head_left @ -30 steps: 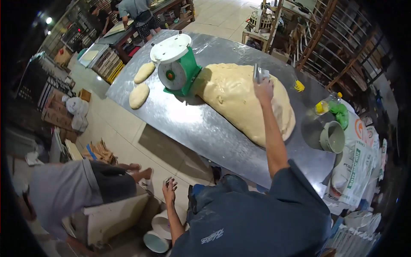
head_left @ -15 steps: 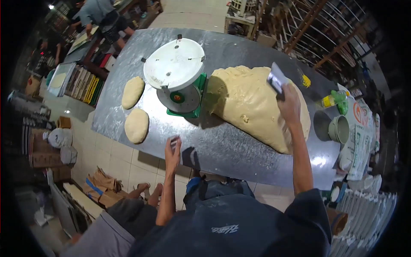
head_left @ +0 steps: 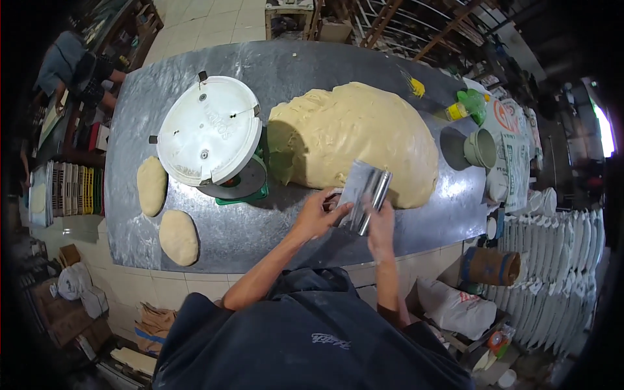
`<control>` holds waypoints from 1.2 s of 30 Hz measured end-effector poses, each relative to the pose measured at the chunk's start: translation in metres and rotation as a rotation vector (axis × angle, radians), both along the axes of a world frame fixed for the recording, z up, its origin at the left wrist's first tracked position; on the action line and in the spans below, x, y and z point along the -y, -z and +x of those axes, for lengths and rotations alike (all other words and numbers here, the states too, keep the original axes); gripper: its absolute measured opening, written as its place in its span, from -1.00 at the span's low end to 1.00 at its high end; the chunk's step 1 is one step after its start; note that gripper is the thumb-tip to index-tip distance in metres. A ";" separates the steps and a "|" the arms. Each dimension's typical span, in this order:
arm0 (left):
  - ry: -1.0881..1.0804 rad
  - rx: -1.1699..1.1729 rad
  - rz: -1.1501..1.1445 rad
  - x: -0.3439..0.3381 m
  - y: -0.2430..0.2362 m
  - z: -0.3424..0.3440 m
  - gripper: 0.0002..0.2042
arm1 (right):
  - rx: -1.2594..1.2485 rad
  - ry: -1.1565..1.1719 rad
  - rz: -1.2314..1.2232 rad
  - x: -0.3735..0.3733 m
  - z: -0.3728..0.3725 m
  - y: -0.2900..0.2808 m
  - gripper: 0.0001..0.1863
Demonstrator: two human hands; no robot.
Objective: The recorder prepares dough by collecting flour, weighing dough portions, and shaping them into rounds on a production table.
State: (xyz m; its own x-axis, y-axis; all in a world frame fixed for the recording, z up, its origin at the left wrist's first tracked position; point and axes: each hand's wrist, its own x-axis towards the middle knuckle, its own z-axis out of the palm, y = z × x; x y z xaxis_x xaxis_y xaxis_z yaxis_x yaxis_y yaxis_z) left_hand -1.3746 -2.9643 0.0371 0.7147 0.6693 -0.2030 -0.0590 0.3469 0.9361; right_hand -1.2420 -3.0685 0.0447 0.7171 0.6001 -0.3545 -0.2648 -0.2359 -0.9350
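My right hand [head_left: 380,224], smeared by motion, grips a shiny metal dough scraper [head_left: 357,185] at the near edge of a large mound of pale dough [head_left: 370,130]. Just left of its blade is my left hand [head_left: 317,214], fingers curled and thumb toward the metal. Whether it touches the blade, or holds something small, I cannot tell. The dough rests on a grey metal table [head_left: 260,250]. To its left stands a green scale with a round white pan [head_left: 211,133]. Two smooth dough pieces, one oval [head_left: 152,186] and one rounder [head_left: 179,238], lie left of the scale.
On the table's right are a grey-green bucket [head_left: 480,148], a green bottle with a yellow label [head_left: 465,109] and a yellow-handled tool [head_left: 415,86]. Stacked white sacks [head_left: 546,273] and a white bag [head_left: 455,309] sit off the right side. Another person [head_left: 68,65] works far left.
My right hand has brought the scraper from the dough's far right down to its near edge. My left hand has moved right toward the scraper. The view has turned; the person beside me is out of it.
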 end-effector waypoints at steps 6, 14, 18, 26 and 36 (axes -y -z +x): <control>-0.661 -0.402 0.518 -0.147 0.063 0.062 -0.21 | 0.000 0.196 0.078 -0.034 0.027 0.001 -0.61; -0.136 -0.788 0.065 -0.173 0.139 0.044 -0.16 | 0.994 -0.611 -0.400 -0.218 0.036 0.025 -0.70; -0.523 -0.936 0.512 -0.084 0.144 -0.006 -0.44 | 1.152 -0.893 -0.478 -0.273 -0.007 0.090 -0.75; -0.288 -0.477 -0.001 0.038 0.014 -0.075 -0.57 | 1.046 -0.908 -0.310 -0.302 0.005 0.136 -0.54; -0.152 -0.957 0.823 -0.050 0.063 -0.040 -0.38 | 0.773 -0.644 -0.431 -0.117 0.017 0.033 -0.42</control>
State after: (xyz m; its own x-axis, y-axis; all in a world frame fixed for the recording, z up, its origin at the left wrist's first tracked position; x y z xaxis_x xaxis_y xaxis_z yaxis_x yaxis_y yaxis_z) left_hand -1.4142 -2.9140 -0.0257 0.4184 0.9047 -0.0799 0.7689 -0.3060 0.5614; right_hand -1.2246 -2.9512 0.0116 0.4321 0.8760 -0.2142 0.6484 -0.4669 -0.6013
